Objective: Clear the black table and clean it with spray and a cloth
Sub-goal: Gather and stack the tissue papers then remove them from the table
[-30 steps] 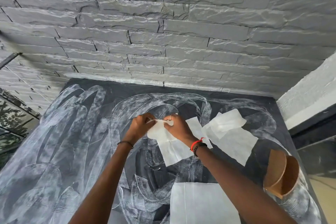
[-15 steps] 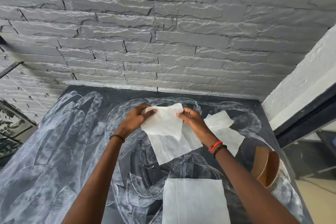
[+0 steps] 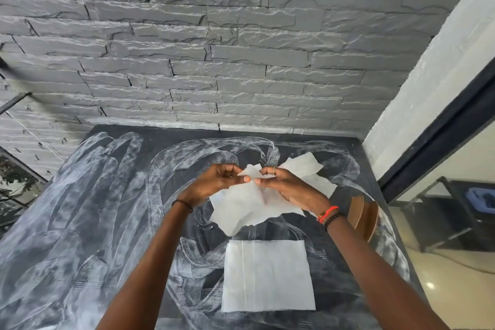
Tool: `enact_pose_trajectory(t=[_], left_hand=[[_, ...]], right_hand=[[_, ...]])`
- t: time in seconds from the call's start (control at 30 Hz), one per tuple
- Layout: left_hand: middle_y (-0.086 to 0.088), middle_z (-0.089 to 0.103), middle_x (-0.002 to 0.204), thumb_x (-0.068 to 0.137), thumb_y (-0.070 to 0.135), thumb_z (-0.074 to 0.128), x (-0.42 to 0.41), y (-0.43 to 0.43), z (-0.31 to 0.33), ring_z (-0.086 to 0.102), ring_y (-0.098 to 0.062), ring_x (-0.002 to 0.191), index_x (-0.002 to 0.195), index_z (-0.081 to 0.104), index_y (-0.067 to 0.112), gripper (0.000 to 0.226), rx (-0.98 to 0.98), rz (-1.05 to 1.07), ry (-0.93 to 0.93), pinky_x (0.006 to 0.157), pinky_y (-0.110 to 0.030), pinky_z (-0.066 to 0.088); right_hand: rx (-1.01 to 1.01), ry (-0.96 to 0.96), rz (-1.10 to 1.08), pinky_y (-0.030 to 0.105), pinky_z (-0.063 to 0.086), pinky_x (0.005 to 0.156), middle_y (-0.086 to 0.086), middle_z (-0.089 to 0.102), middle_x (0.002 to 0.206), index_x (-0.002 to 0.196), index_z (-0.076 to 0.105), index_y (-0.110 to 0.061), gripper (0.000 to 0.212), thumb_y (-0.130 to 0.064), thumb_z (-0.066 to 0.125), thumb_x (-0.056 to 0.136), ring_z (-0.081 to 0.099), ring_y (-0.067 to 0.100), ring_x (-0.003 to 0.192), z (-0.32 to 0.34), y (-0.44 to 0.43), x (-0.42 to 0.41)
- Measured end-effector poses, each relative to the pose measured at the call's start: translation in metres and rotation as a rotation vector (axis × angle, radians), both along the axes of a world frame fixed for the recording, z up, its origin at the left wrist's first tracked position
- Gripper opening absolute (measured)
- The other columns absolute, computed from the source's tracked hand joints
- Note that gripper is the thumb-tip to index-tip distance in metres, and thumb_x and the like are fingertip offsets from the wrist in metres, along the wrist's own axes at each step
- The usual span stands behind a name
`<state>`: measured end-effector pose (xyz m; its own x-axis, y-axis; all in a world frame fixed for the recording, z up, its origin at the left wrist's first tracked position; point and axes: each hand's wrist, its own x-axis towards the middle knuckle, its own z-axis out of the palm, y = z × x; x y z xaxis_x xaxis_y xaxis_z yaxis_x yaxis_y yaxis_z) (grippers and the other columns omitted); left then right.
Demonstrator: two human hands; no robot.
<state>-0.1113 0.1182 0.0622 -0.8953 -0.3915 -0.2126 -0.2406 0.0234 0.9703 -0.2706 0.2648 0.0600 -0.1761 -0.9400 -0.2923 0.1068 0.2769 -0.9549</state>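
Black table [image 3: 112,222] white-smeared; white tissues [image 3: 267,276]; grey stone wall [image 3: 214,48].

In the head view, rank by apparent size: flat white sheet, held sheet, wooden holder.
1. flat white sheet, though nearest the camera.
2. held sheet, partly covered by left hand and right hand.
3. wooden holder, partly hidden.

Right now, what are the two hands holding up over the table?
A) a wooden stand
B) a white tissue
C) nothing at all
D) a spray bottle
B: the left hand and the right hand both pinch the top edge of the same white tissue, which hangs down between them above the black table.
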Motion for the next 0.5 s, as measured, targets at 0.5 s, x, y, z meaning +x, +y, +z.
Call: enact_pose_trajectory(t=[0.5], left_hand=[[-0.012,0.060,0.084,0.083,0.015,0.070,0.057,0.045,-0.069,0.053,-0.019,0.072,0.094,0.060,0.008,0.016,0.209,0.444,0.030,0.054,-0.024,0.044]], right_hand=[[0.199,-0.375,-0.339,0.038,0.054,0.084,0.012,0.071,0.103,0.110,0.062,-0.004,0.049,-0.014,0.076,0.064,0.069,0.025,0.089,-0.088,0.131,0.022]])
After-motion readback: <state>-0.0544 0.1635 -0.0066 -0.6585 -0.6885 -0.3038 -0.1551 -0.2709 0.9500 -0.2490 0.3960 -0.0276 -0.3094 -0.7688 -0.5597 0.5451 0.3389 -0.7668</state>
